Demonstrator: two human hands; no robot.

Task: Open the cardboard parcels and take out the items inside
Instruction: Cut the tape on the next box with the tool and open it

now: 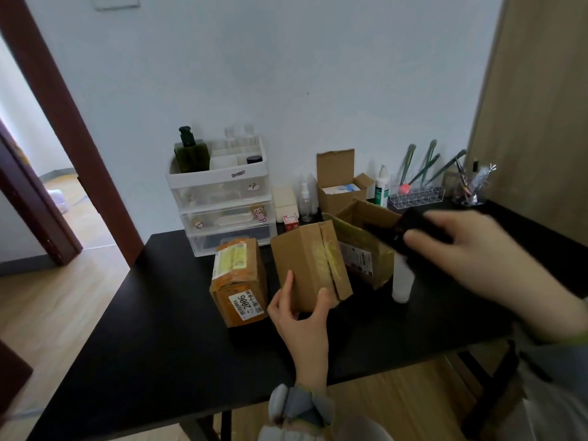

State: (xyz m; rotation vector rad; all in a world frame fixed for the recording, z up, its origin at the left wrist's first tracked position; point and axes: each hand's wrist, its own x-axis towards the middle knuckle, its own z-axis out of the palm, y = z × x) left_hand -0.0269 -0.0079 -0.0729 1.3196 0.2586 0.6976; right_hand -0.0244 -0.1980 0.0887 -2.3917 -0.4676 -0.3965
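Note:
My left hand (300,308) grips the near end of a plain brown cardboard parcel (310,261) that stands tilted on the black table (152,313), its taped seam facing up. To its left a parcel wrapped in orange tape (239,281) with white labels stands untouched. Behind to the right lies an opened brown box (362,246) with its flaps up. My right hand (471,249) hovers over that box, blurred, closed on a dark object (410,230) that I cannot identify. A white bottle (402,283) stands below my right hand.
Against the wall stand a clear drawer organiser (222,198) with a green pump bottle, a small open carton (342,183), spray bottles (381,186), a brush holder (416,194) and a pen cup (471,189). A doorway opens at the left; a wooden panel rises at the right.

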